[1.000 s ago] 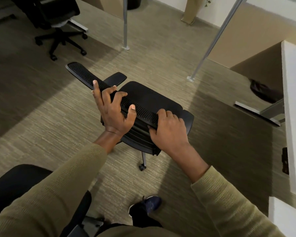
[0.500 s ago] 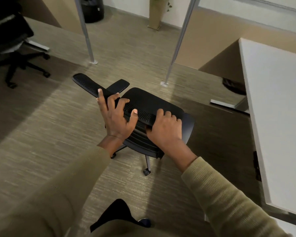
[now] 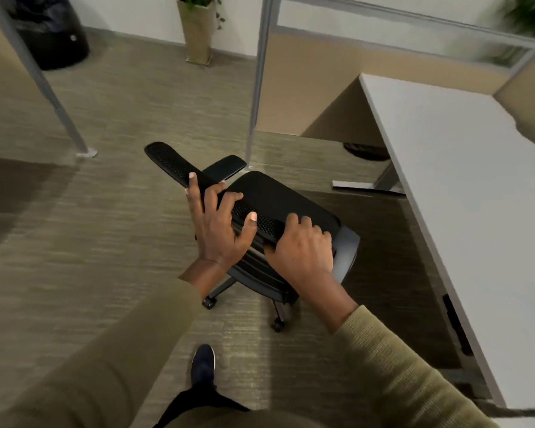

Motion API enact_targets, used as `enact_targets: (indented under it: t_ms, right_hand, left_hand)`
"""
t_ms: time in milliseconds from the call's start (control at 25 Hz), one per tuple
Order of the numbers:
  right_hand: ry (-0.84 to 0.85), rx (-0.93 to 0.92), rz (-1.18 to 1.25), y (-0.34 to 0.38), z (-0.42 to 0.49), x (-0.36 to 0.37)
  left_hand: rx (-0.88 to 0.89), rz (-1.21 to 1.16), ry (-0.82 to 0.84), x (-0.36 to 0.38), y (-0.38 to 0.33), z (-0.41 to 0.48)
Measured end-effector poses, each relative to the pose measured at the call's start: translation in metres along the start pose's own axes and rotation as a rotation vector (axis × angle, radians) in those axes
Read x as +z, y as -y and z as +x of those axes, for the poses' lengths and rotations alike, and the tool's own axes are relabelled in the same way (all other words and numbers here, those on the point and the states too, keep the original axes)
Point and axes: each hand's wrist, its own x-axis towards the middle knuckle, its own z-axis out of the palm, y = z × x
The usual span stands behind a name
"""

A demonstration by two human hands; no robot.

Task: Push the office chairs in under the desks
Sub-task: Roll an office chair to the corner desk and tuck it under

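Beside the desk, left hand lies spread on the chair backrest, right hand gripping it.

Quick count from where I'm standing: one office chair with two casters showing, one desk, two metal posts, two potted plants, one black bin, one shoe, plus a left hand and right hand.
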Motion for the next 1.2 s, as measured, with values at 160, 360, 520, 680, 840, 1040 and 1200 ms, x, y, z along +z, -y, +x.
enact_targets:
  t_ms: [160,360,520,680,840,1040,1200]
  right_hand:
    - [-0.030,0.100,-0.010,-0.008,0.059,0.006]
    - [-0.072,0.222,-0.013,-0.034,0.130,0.013]
    - [-0.119,0.279,-0.014,-0.068,0.183,0.019]
    - [-0.169,0.317,-0.049,-0.101,0.230,0.027]
    - [-0.214,0.367,-0.071,-0.137,0.276,0.031]
    - [-0.225,0.432,-0.049,-0.177,0.329,0.038]
    - [-0.190,0.491,-0.012,-0.208,0.369,0.037]
  left_hand:
    - [0.101,-0.057,0.133,0.044,0.019,0.059]
    - [0.195,-0.054,0.258,0.103,0.020,0.128]
    - [0.249,-0.048,0.320,0.153,0.010,0.169]
    - [0.295,-0.023,0.358,0.200,-0.001,0.209]
    - [0.338,-0.015,0.406,0.247,-0.017,0.246]
    - [0.374,-0.025,0.429,0.308,-0.032,0.288]
    - [0.435,-0.008,0.469,0.351,-0.044,0.322]
